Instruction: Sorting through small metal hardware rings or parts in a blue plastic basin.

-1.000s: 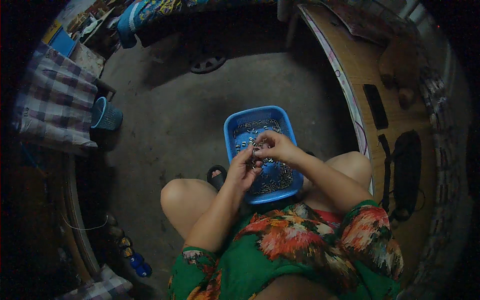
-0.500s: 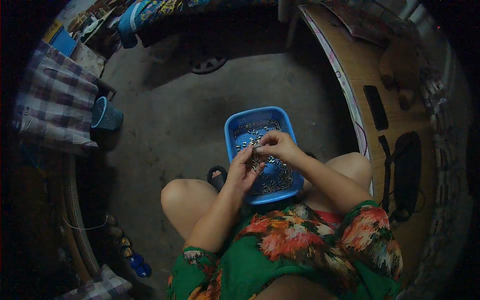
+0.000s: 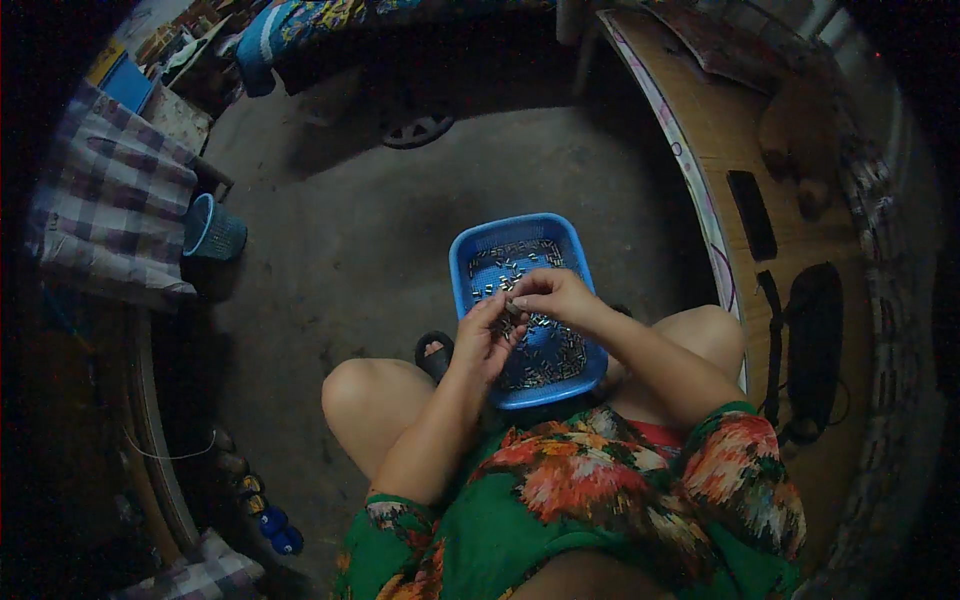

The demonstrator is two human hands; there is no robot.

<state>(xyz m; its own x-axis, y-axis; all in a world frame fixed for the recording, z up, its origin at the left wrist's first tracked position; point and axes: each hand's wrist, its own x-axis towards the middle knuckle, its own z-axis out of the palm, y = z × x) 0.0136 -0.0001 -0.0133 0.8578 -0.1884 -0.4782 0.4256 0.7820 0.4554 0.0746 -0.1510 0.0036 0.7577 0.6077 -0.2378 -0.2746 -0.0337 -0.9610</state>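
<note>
A blue plastic basket (image 3: 462,262) stands before me between my knees. Many small shiny metal cylinders (image 3: 545,372) lie spread over its bottom. Above the basket my two hands meet at the fingertips. My left hand (image 3: 484,342) has its thumb and fingers closed at a small metal piece (image 3: 511,306). From the right, my right hand (image 3: 556,296) pinches at the same piece with thumb and forefinger. The piece is mostly covered by fingers, so its exact shape cannot be made out.
To the left a light blue waste bin (image 3: 214,232) stands by a checked cloth (image 3: 118,200). On the right runs a wooden bench (image 3: 740,120) with a dark flat remote-like object (image 3: 752,214) and a black bag-like thing (image 3: 814,345). Blue balls (image 3: 280,530) lie on the floor.
My fingertips have shifted slightly around the small metal piece, and the right hand's fingers sit a little lower. The basket has not moved.
</note>
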